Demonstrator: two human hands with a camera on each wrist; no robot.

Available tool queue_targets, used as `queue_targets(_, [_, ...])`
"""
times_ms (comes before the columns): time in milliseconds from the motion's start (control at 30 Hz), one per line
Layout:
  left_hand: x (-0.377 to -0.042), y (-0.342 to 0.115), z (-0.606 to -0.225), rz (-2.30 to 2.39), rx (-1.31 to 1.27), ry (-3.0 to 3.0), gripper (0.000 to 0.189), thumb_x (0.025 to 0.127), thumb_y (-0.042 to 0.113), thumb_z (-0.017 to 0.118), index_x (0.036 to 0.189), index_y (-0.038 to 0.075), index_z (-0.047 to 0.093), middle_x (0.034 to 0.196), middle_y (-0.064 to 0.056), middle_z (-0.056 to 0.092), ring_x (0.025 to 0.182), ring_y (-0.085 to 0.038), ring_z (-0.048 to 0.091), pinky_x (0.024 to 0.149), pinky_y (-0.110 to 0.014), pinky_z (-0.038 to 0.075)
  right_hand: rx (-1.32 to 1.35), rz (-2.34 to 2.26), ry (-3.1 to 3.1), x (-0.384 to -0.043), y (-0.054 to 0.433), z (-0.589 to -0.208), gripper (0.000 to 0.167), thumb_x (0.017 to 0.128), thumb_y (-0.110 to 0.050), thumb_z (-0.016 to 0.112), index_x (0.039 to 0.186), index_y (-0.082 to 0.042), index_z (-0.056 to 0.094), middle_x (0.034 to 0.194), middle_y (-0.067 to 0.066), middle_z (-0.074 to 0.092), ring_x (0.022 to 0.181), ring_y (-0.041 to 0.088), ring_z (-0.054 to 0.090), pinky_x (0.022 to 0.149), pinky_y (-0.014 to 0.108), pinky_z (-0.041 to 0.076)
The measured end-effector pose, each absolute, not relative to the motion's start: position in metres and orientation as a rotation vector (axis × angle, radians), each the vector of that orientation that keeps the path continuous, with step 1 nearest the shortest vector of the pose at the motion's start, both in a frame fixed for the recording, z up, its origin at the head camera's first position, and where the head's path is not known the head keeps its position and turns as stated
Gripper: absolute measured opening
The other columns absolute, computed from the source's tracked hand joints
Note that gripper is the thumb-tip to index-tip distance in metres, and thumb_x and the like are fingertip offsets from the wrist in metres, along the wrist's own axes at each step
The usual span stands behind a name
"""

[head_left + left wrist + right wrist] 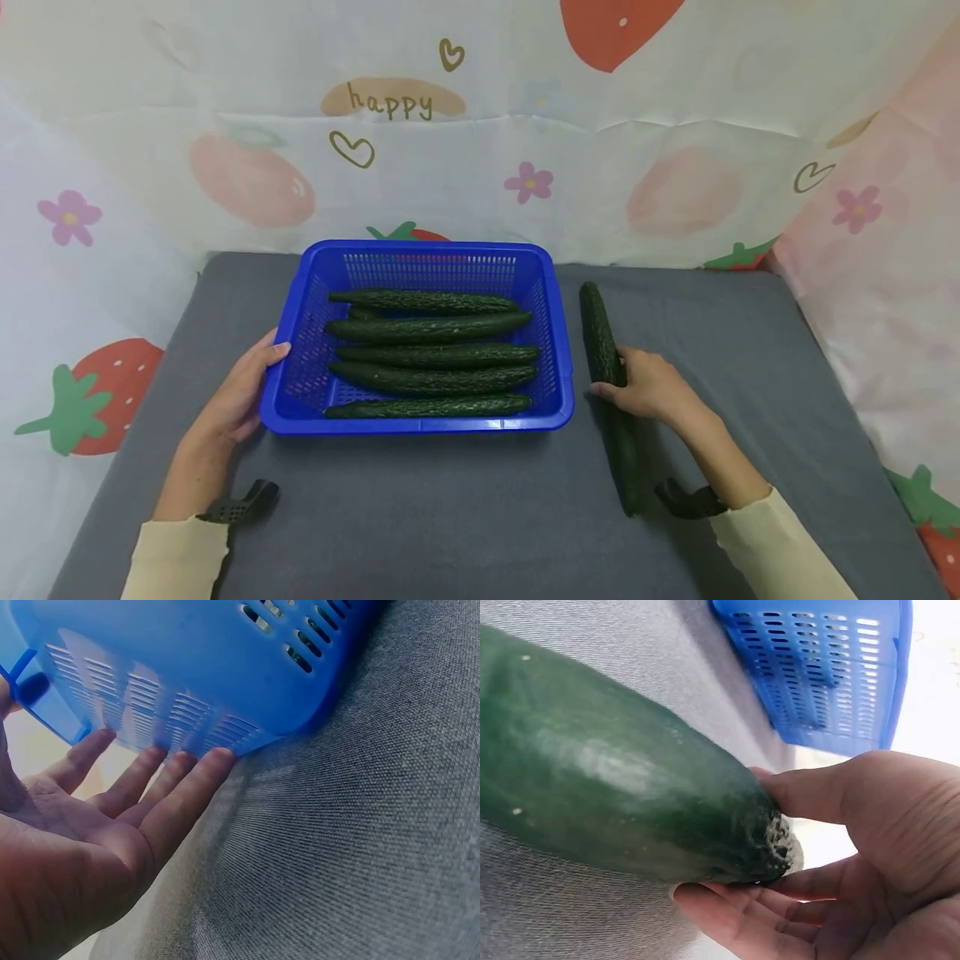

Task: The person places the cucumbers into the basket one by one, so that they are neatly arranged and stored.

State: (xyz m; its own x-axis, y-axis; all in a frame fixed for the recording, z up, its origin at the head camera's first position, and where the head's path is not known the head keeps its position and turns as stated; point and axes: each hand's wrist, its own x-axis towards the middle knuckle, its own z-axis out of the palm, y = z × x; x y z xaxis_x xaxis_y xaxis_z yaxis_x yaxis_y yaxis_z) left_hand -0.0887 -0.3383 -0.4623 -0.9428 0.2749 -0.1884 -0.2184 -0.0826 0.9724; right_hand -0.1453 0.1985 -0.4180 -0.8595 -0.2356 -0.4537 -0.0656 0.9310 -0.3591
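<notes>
My left hand (240, 392) holds the left side of a blue plastic basket (416, 425), thumb over the rim. In the left wrist view the fingertips (221, 755) touch the slotted outer wall. Several dark green cucumbers (435, 381) lie crosswise inside it, one partly hidden beneath the others. To the right of the basket, my right hand (652, 383) grips a long cucumber (597, 325) around its middle, as the head view shows. This cucumber (622, 765) points lengthwise away from me; a rough pale tip appears between thumb and fingers in the right wrist view.
Grey cloth (450, 517) covers the table. Behind it hangs a pale printed curtain (480, 183) with strawberries, flowers and hearts, and more printed cloth (885, 275) closes off the right side. A dark strap mount (255, 500) sits on each wrist.
</notes>
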Motion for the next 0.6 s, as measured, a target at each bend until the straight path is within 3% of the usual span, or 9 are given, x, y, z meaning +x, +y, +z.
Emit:
queue_targets(133, [-0.089,-0.338,-0.462,2.118,0.067,1.835,0.058,0.115,0.031,0.036,0.167,0.013,0.017,0.136,0.007,0.065,0.118,-0.012,0.072,0.092,-0.034,0.063,-0.218,-0.524,2.549,-0.146,0.205,-0.42,0.085,0.105,-0.043,0.064,0.154,0.019,0.033,0.133,0.041,0.062,0.119,0.051,0.066,0.1,0.063,0.054])
queue_targets(200, [-0.091,-0.338,-0.462,2.148,0.089,1.793,0.052,0.115,0.029,0.035,0.164,0.015,0.022,0.134,0.006,0.068,0.116,-0.014,0.073,0.091,-0.034,0.064,-0.194,-0.575,2.517,-0.146,0.208,-0.42,0.086,0.105,-0.043,0.063,0.155,0.019,0.031,0.133,0.041,0.062,0.102,0.043,0.074,0.093,0.057,0.059])
queue_targets(367, [-0.093,-0.338,-0.464,2.185,0.128,1.737,0.044,0.115,0.025,0.033,0.159,0.02,0.029,0.131,0.004,0.07,0.114,-0.014,0.074,0.09,-0.034,0.064,-0.155,-0.66,2.456,-0.146,0.214,-0.418,0.092,0.104,-0.042,0.067,0.159,0.016,0.023,0.149,0.043,0.048,0.066,0.02,0.072,0.072,0.041,0.062])
queue_targets(600, [-0.09,-0.339,-0.463,2.196,0.144,1.74,0.043,0.115,0.024,0.032,0.158,0.019,0.03,0.132,0.003,0.07,0.114,-0.015,0.073,0.09,-0.034,0.064,-0.133,-0.692,2.431,-0.145,0.209,-0.421,0.09,0.103,-0.036,0.067,0.161,0.015,0.02,0.153,0.044,0.043,0.066,0.019,0.07,0.066,0.037,0.061])
